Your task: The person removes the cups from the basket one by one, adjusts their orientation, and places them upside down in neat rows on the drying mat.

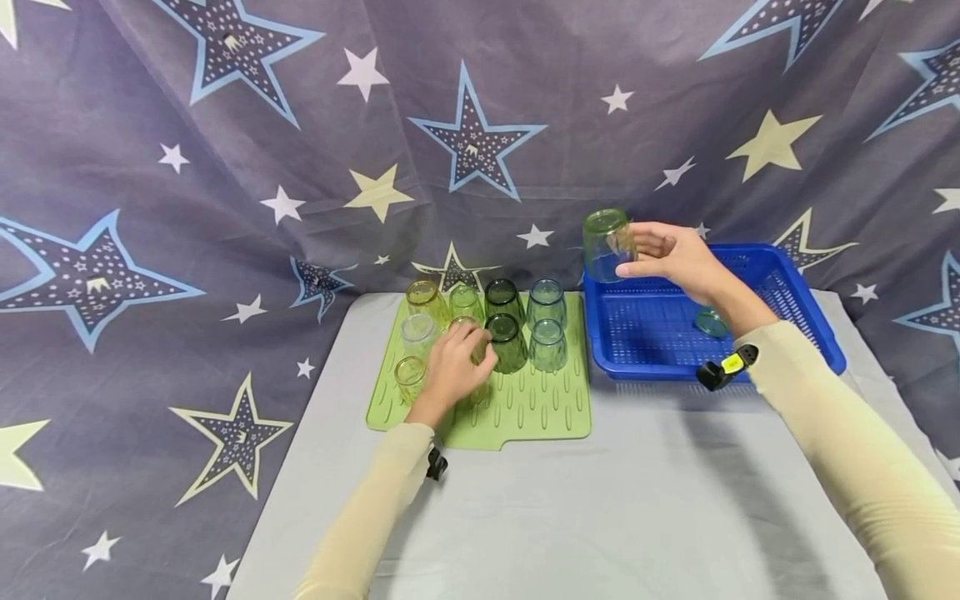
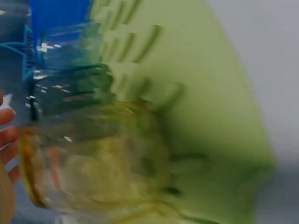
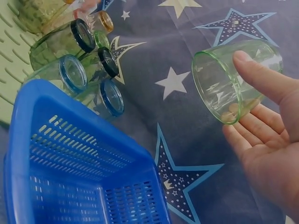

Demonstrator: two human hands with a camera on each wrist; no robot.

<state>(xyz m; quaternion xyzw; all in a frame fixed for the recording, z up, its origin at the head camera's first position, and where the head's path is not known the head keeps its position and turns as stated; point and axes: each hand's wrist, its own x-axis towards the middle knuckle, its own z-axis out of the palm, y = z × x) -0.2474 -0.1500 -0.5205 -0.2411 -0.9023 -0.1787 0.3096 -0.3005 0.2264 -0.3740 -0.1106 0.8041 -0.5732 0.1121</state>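
Observation:
My right hand [image 1: 675,254] grips a clear green glass [image 1: 609,250] above the left back of the blue basket [image 1: 611,367]. In the right wrist view the thumb lies along one side of this glass [image 3: 254,63], the fingers around the other. My left hand [image 1: 457,362] is over glasses standing on the green mat [image 1: 547,421], its fingers loosely bent. Beside its fingertips [image 2: 7,135], a yellow glass [image 2: 103,163] stands close to the left wrist camera, with no finger wrapped round it. The hand partly hides a pinkish glass [image 1: 467,323] in the head view.
Several glasses stand in rows on the mat, among them a dark green glass [image 1: 506,346], a blue glass [image 1: 547,346] and an amber glass [image 1: 426,300]. One teal glass [image 1: 711,322] lies in the basket. A starry curtain [image 1: 480,233] hangs behind the table [image 1: 600,500].

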